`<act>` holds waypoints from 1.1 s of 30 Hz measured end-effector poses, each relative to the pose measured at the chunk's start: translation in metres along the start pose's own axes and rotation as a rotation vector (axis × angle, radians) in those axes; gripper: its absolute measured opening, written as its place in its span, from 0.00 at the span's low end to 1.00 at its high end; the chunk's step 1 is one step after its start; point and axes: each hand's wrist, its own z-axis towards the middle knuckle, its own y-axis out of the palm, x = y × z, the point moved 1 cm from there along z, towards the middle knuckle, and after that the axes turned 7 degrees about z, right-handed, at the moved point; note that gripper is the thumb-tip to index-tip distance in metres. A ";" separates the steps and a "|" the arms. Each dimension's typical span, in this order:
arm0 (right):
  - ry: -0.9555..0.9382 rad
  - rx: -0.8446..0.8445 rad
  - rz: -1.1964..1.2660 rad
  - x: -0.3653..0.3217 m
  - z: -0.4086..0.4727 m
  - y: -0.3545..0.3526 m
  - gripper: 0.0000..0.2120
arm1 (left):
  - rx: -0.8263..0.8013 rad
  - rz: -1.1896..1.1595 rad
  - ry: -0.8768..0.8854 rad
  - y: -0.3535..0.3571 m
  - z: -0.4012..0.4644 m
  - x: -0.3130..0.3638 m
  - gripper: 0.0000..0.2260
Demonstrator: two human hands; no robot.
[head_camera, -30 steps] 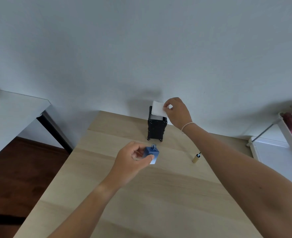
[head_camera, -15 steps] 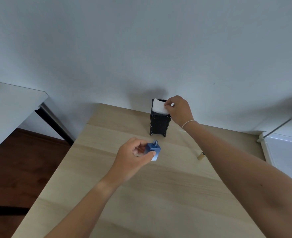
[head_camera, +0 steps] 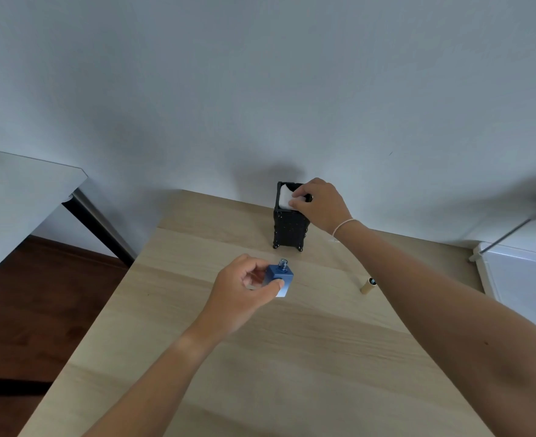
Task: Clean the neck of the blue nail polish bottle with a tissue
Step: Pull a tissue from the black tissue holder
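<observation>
While left hand (head_camera: 244,291) grips bottle (head_camera: 279,279), cap (head_camera: 367,285) lies right, holder (head_camera: 290,222) behind

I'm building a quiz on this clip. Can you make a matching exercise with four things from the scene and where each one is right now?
Things:
1. blue nail polish bottle
2. tissue
3. black holder
4. gold cap

Places:
A. lying on the table by the right forearm
B. pinched by the right hand
C. standing near the wall
D. held in the left hand, neck bare

Pairs: 1-D, 2-B, 3-C, 4-A
</observation>
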 end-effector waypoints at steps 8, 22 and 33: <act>0.052 0.016 -0.107 -0.006 0.001 0.004 0.09 | -0.005 0.005 0.013 -0.001 0.001 -0.004 0.07; 0.070 0.085 -0.175 -0.008 -0.001 0.012 0.07 | -0.015 -0.005 0.016 -0.001 0.002 -0.009 0.07; 0.154 0.058 -0.171 -0.011 0.002 0.017 0.11 | 0.000 0.014 0.032 0.000 0.001 -0.011 0.11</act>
